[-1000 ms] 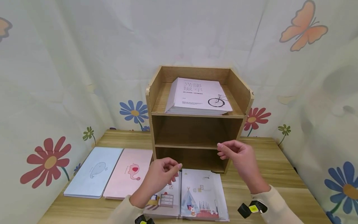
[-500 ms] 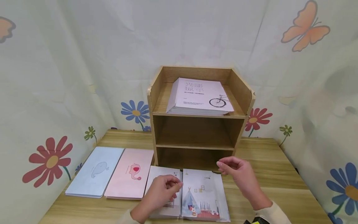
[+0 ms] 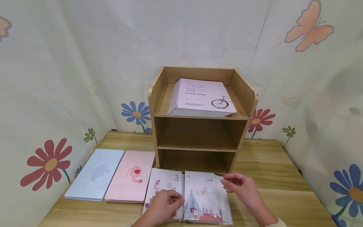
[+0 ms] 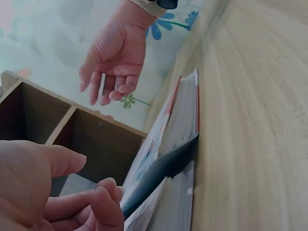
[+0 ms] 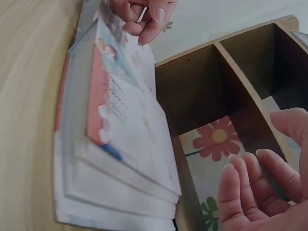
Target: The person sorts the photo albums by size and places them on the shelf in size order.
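In the head view two illustrated notebooks lie side by side before the shelf: the left notebook (image 3: 164, 178), partly covered by a hand, and the right notebook (image 3: 204, 195) with a tent picture. Above the left notebook hovers my left hand (image 3: 164, 203), fingers loosely bent and holding nothing. My right hand (image 3: 241, 189) is just off the right notebook's upper right edge, its fingers relaxed. The right wrist view shows a gap between the right hand (image 5: 269, 192) and the notebook pages (image 5: 120, 187). Whether the left fingers touch a cover cannot be told.
A wooden shelf (image 3: 197, 148) stands behind the notebooks, with a thick stack of white-covered books (image 3: 202, 96) on top. To the left lie a blue notebook (image 3: 96, 173) and a pink notebook (image 3: 131, 176) on the wooden table (image 3: 272, 176). A flower-printed curtain hangs around.
Both hands have come down toward the two illustrated notebooks, and more of the left notebook's cover shows. The notebooks and shelf stay where they were.
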Demonstrator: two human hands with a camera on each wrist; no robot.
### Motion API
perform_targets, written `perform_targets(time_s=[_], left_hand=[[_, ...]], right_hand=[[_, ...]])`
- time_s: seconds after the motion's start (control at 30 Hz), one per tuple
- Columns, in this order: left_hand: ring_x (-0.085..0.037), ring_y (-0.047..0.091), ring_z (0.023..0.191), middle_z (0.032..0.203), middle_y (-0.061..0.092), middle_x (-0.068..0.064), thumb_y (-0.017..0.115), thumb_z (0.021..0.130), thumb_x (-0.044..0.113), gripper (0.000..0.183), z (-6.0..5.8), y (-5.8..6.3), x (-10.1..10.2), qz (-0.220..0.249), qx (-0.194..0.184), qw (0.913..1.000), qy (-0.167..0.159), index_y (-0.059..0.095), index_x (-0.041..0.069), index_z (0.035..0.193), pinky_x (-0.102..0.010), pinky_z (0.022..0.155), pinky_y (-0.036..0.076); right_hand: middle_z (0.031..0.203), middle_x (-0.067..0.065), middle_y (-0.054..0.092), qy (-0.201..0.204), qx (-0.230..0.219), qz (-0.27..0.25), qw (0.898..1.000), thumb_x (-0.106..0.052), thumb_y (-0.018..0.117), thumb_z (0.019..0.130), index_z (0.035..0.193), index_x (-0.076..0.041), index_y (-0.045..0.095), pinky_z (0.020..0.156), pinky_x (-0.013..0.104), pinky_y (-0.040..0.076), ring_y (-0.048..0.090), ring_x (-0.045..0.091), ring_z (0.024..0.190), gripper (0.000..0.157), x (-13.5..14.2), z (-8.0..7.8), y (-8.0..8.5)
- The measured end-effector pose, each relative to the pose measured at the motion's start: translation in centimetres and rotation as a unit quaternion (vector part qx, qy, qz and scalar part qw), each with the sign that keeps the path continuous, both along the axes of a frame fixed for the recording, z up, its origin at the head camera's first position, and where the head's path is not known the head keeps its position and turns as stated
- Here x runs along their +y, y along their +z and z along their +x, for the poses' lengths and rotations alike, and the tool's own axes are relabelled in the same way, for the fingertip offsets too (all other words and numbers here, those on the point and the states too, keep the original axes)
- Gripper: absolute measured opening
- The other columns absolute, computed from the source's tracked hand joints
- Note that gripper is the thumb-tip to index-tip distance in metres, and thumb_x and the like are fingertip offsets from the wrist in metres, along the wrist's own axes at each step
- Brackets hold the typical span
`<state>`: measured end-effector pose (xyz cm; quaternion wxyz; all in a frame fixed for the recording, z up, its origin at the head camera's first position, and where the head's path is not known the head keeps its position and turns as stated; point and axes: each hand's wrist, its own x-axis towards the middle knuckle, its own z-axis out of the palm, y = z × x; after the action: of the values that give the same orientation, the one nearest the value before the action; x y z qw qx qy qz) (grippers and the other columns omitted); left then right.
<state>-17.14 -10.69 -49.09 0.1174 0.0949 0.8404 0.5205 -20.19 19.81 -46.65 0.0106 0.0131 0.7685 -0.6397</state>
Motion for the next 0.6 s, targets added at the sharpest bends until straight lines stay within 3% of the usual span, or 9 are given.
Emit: perform_targets(time_s=[0.2, 0.6], left_hand=[[-0.01, 0.056, 0.052, 0.075, 0.07, -0.003, 0.073, 0.096, 0.027, 0.022, 0.5, -0.3, 0.1, 0.003, -0.049, 0.9988, -0.001, 0.076, 0.007, 0.104, -0.022, 0.047, 0.044], [-0.009, 0.052, 0.048, 0.068, 0.067, -0.006, 0.073, 0.096, 0.027, 0.017, 0.8, -0.5, 0.0, -0.007, -0.082, 0.9965, -0.009, 0.075, 0.01, 0.099, -0.023, 0.046, 0.045]], right_hand=[[0.102, 0.017, 0.076, 0.024, -0.02, 0.004, 1.0, -0.015, 0.079, 0.09, 0.12, 0.01, 0.067, 0.072, 0.031, 0.063, 0.073, 0.019, 0.082, 0.041, 0.9, 0.6, -1.2], [0.095, 0.012, 0.075, 0.065, -0.078, 0.083, 0.991, -0.021, 0.079, 0.09, 0.117, 0.01, 0.068, 0.068, 0.033, 0.061, 0.068, 0.022, 0.076, 0.043, 2.4, 1.4, -3.0]])
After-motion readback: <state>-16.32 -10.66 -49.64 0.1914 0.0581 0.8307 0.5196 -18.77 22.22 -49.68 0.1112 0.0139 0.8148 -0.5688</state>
